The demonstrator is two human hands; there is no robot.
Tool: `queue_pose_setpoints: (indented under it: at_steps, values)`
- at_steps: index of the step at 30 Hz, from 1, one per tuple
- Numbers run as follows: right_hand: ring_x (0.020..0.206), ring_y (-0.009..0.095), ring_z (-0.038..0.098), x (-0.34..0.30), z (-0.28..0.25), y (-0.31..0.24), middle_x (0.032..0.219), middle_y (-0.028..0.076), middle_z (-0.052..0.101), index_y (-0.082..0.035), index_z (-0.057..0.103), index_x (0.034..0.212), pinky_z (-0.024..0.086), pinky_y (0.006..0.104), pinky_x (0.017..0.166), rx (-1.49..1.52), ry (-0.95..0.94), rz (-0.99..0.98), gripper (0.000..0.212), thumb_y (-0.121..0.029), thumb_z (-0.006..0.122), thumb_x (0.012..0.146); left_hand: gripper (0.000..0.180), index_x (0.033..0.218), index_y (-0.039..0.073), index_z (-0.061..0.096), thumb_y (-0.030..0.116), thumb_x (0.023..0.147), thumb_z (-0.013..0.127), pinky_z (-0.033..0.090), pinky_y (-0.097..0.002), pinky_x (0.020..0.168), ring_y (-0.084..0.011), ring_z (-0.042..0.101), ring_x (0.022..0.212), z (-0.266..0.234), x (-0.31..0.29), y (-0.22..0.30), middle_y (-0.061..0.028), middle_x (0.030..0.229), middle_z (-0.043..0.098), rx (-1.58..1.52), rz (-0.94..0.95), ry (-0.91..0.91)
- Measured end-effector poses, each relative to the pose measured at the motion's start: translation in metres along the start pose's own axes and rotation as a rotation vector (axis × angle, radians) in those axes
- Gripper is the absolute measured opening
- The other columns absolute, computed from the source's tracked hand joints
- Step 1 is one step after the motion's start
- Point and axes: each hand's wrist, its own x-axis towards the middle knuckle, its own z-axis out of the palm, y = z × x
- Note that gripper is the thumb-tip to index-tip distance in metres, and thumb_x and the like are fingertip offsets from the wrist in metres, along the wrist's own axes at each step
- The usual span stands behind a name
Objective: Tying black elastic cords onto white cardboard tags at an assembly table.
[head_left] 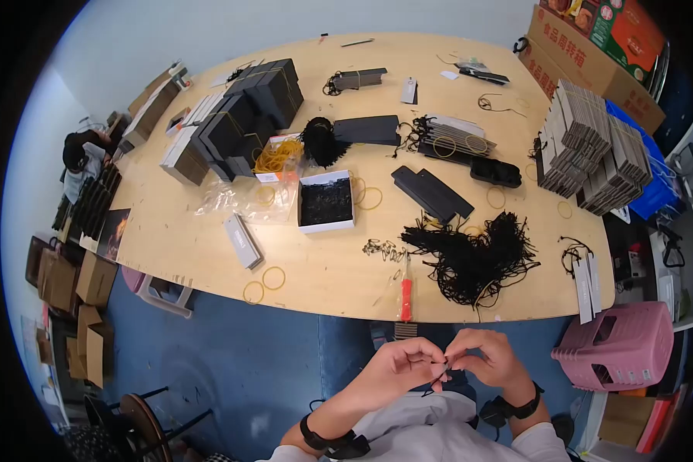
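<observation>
While a small dark piece (443, 368), its kind too small to tell, is pinched between fingertips of the left hand (399, 367) and the right hand (489, 358), both hands are held together just short of the pale wooden table (339, 285). Below, a blue floor (231, 346) is seen, and a pink stool (620, 346) is placed at the right. By the table's near edge a red-handled tool (406, 300) is laid, with black cords (477, 262) heaped beside it. Farther in, a white box (327, 226) is filled with black bits (325, 202); dark stacks (285, 92) are ranged at the left. Beyond the right edge, cardboard cartons (550, 50) are piled near a pale wall (285, 23).
</observation>
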Motion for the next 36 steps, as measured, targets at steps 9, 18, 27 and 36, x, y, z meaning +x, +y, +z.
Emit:
queue_pose_setpoints:
  at_steps: [9,18,27,36]
  values:
    - [0.069,0.022,0.065,0.010,-0.009,-0.004,0.078,0.010,0.063,-0.001,0.063,0.095,0.050,0.0293,0.058,-0.014,-0.201,-0.068,0.014,0.003,0.065,0.081,0.011,0.099,-0.004,0.059,0.002,0.089,0.060,0.051,-0.0263,0.072,-0.0153,0.063,0.078,-0.009,0.003,0.001,-0.0095,0.090,0.065,-0.274,-0.251,-0.084]
    - [0.062,0.021,0.065,0.013,-0.007,-0.005,0.072,0.010,0.067,-0.001,0.066,0.089,0.051,0.0272,0.054,-0.030,-0.241,-0.102,0.015,0.004,0.071,0.075,0.011,0.097,-0.003,0.060,0.002,0.088,0.061,0.051,-0.0263,0.071,-0.0138,0.063,0.077,-0.013,0.002,0.003,-0.0076,0.086,0.065,-0.294,-0.329,-0.117]
    - [0.062,0.021,0.062,0.010,0.005,-0.007,0.073,0.007,0.062,-0.001,0.061,0.088,0.049,0.0289,0.052,-0.188,-0.138,-0.172,0.013,0.000,0.069,0.078,0.011,0.098,-0.003,0.058,0.004,0.090,0.057,0.051,-0.0251,0.073,-0.0135,0.062,0.079,-0.012,0.000,0.011,-0.0074,0.088,0.063,0.044,-0.209,-0.112]
    - [0.064,0.019,0.058,0.001,0.014,-0.005,0.080,0.007,0.059,-0.003,0.060,0.086,0.046,0.0256,0.054,-0.344,0.132,-0.098,0.015,0.001,0.071,0.077,0.021,0.113,0.000,0.055,0.002,0.092,0.057,0.050,-0.0235,0.072,-0.0105,0.059,0.085,0.003,-0.011,-0.007,-0.0040,0.092,0.060,0.417,0.099,0.201]
